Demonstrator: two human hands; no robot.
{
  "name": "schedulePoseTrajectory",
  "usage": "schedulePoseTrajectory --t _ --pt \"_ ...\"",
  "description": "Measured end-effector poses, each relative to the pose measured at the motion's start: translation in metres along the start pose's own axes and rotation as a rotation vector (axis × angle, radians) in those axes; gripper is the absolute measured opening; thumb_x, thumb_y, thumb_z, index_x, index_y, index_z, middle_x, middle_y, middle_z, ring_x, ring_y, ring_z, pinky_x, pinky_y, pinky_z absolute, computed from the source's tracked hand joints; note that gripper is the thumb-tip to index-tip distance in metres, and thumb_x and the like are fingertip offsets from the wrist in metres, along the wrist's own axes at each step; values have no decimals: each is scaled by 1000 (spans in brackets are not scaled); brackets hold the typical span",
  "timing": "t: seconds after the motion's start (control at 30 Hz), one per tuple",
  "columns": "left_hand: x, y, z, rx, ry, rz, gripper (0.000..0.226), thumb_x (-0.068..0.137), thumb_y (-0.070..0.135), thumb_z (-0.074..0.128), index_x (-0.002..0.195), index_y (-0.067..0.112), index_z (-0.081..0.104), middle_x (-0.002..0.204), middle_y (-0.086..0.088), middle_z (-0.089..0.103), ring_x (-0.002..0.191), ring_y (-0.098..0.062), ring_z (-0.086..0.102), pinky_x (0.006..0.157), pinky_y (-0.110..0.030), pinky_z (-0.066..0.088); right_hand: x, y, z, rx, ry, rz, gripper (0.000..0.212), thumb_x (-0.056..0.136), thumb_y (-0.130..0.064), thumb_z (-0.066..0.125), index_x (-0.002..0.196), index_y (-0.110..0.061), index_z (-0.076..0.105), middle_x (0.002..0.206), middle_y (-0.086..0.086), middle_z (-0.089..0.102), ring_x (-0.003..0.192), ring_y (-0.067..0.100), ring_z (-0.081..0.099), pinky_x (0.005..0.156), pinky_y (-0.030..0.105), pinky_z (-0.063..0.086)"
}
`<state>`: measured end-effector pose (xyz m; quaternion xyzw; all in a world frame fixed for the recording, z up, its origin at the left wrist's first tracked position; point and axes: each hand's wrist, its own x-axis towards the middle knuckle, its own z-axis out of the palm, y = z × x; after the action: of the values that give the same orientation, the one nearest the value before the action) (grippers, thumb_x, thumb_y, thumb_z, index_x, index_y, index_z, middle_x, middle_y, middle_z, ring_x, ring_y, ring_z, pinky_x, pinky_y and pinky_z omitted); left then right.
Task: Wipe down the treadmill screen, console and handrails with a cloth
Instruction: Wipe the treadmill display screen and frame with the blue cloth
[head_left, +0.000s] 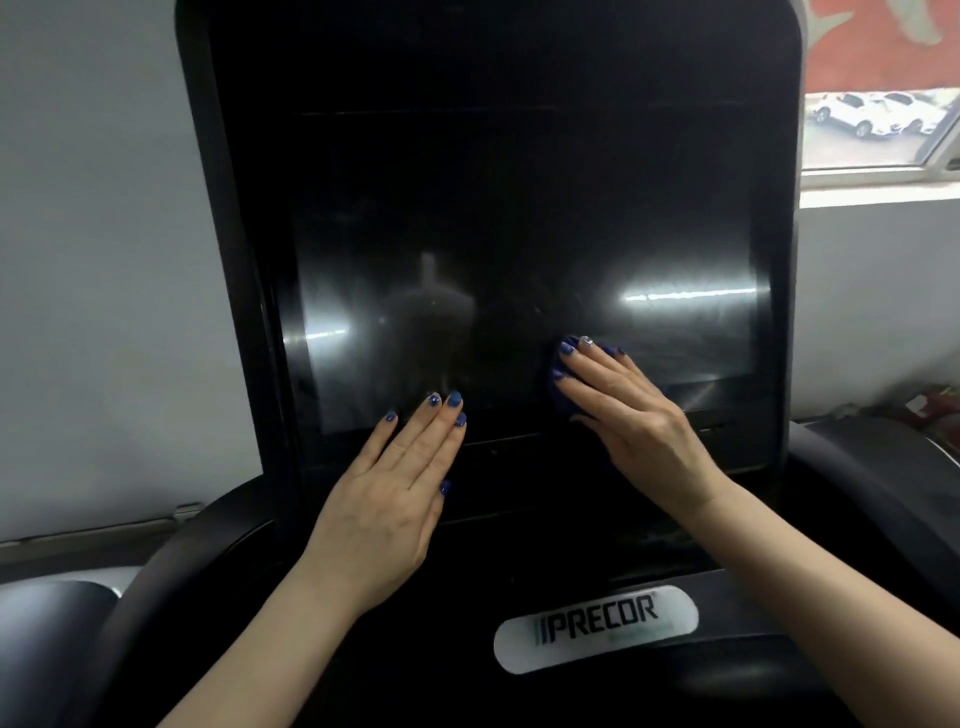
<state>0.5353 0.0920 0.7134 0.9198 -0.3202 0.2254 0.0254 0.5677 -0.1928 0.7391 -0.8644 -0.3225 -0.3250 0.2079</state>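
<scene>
- A pale wall (104, 260) fills the left edge, and a dark curved handrail (171, 561) sweeps down beside the console; it looks not yet dealt with.
- The left hand (395, 499) lies flat, fingers straight and together, on the lower edge of the screen (519, 291). It grasps nothing and seems only to brace the panel.
- The screen is dark and glossy, with smeary streaks showing in the reflected light on both sides of its middle.
- The right hand (623, 415) presses a dark blue cloth (558, 387) against the lower right of the glass with straight fingers; only the cloth's edge peeks out beside the fingers and thumb.
- To do this step well, I would keep the palm flat, work in overlapping passes across the glass, and carry them over the streaked patches out to the corners.
- Light, even pressure seems wise, since glossy glass shows every leftover smear.
- Below sits the console (597, 525) with a white PRECOR badge (597, 626), likely next.
- At far right, a window (883, 124) shows parked cars.
</scene>
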Motion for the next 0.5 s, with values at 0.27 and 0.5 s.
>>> schedulePoseTrajectory --t 0.27,0.5 --pt "-34 -31 -21 81 24 -92 57 98 21 35 153 4 29 164 -9 19 151 -23 19 122 -47 18 -5 6 -10 -48 -51 -39 33 97 -14 58 127 -3 62 143 16 50 138 29 43 111 56 37" --pt "-49 -48 -16 105 9 -121 58 97 21 33 152 4 30 164 -10 20 150 -23 22 120 -48 21 25 -28 20 36 -118 -102 34 94 -10 66 128 -5 63 146 12 48 140 25 40 114 51 34"
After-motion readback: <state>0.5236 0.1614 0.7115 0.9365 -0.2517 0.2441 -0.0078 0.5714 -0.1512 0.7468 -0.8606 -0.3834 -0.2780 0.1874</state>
